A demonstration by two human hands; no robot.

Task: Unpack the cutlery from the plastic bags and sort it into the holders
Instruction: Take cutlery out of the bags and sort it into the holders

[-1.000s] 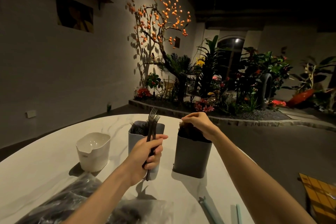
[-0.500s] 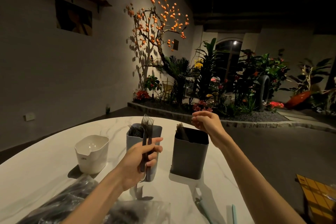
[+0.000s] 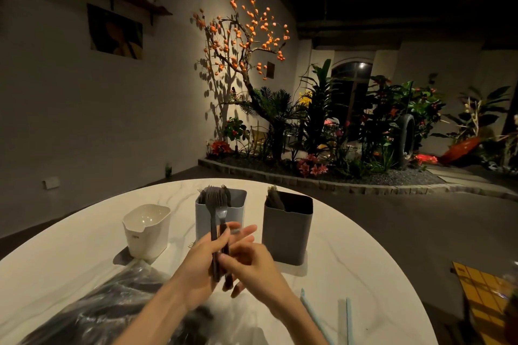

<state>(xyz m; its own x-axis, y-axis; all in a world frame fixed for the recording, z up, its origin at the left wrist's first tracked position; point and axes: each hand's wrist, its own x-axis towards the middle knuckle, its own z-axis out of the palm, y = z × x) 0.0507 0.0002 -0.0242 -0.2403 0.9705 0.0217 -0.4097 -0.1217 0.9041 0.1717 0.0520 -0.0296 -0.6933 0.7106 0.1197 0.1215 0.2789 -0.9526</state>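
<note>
My left hand (image 3: 200,262) holds two dark forks (image 3: 216,206) upright by their handles, tines up, just in front of the light grey holder (image 3: 238,211). That holder has several forks standing in it. My right hand (image 3: 253,265) meets the left one and pinches the lower part of a fork handle between thumb and fingers. The dark grey holder (image 3: 288,228) stands to the right with dark cutlery against its left wall. A white holder (image 3: 147,230) stands to the left with nothing visible inside. A clear plastic bag (image 3: 95,311) of dark cutlery lies under my left forearm.
All of this stands on a round white marble table (image 3: 350,260), whose edge curves away on the right. Two pale blue sticks (image 3: 346,316) lie near the front right. A yellow grid-patterned object (image 3: 485,294) sits on the floor beyond the table.
My right hand has left the top of the dark grey holder and come back to the forks. The left hand lowered the forks slightly and now shares them with the right.
</note>
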